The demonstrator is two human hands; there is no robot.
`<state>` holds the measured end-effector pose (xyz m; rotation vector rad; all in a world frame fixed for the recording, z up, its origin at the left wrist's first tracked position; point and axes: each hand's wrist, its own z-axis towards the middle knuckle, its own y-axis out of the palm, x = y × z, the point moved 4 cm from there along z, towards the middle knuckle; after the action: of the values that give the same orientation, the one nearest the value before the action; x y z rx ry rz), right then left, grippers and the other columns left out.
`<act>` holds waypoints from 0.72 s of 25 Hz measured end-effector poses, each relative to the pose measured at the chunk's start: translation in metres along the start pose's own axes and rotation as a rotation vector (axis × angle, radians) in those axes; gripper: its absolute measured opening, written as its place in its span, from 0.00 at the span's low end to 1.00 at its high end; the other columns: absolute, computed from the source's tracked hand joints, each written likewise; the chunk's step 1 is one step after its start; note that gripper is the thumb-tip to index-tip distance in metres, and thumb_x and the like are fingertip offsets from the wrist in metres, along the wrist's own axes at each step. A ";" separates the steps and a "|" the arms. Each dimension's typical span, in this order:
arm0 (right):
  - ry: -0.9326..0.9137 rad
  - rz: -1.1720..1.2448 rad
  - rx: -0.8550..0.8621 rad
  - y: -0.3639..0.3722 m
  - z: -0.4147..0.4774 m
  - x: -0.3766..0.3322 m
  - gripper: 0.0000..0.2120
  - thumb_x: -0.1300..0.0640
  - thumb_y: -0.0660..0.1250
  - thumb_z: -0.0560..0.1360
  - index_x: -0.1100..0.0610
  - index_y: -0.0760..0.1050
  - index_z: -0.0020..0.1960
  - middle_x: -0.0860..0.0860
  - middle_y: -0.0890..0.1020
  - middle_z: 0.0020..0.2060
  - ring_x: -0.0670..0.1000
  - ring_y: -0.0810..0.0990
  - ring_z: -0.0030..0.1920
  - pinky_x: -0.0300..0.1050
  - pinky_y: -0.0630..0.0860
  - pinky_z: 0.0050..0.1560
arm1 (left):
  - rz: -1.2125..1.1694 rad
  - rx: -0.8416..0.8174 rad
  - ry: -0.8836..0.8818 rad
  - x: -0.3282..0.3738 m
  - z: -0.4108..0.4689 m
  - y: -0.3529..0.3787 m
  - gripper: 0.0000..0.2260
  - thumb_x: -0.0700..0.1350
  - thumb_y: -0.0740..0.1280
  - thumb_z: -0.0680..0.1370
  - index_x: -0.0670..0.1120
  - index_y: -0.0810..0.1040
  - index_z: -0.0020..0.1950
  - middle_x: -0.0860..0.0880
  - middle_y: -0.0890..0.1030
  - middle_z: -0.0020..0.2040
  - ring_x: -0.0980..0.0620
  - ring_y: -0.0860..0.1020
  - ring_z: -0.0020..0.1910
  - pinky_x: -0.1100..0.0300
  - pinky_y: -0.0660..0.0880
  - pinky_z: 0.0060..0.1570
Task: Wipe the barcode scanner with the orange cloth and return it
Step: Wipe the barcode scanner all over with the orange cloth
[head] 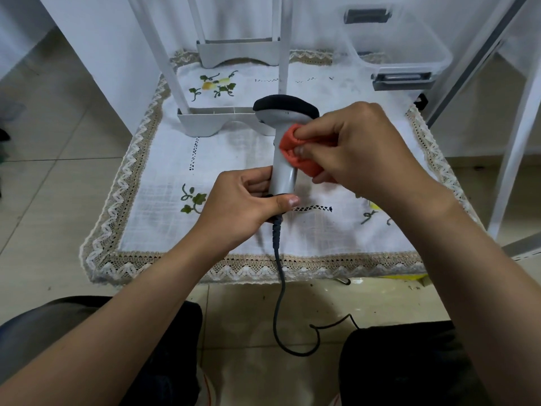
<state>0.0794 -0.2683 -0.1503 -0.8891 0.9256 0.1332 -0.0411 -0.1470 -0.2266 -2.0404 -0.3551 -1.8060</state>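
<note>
While the left hand grips the bottom of the barcode scanner, its fingers wrapped around the lower handle and the thumb laid across the base where the cable leaves it, the scanner stands upright above the middle of the worktop. Its grey handle rises to a head with a black cap, which tilts away from the person. The right hand holds the orange cloth bunched up — its fingers pinch the folds and press them against the right side of the handle, just under the head. The cloth touches the scanner there and hangs a little below the fingertips. From the base, the dark cable drops over the front edge of the worktop, curls on the tiled floor between the person's knees and runs off to the right. A white embroidered tablecloth with a lace border covers the worktop — green leaves and yellow fruit are stitched on it. Behind the scanner, a white plastic rack stands on the tablecloth with thin upright posts. A clear plastic box with grey latches sits at the far right corner.
</note>
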 end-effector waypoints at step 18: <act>-0.005 0.016 -0.049 0.003 0.002 0.006 0.09 0.66 0.74 0.76 0.55 0.88 0.50 0.50 0.86 0.40 0.47 0.86 0.32 0.46 0.85 0.33 | -0.026 0.029 -0.013 0.000 0.002 -0.003 0.18 0.38 0.79 0.72 0.43 0.85 0.61 0.52 0.89 0.44 0.58 0.86 0.42 0.65 0.80 0.39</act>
<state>0.0831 -0.2667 -0.1563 -0.9266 0.9277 0.1722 -0.0408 -0.1437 -0.2259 -2.0381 -0.4116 -1.7929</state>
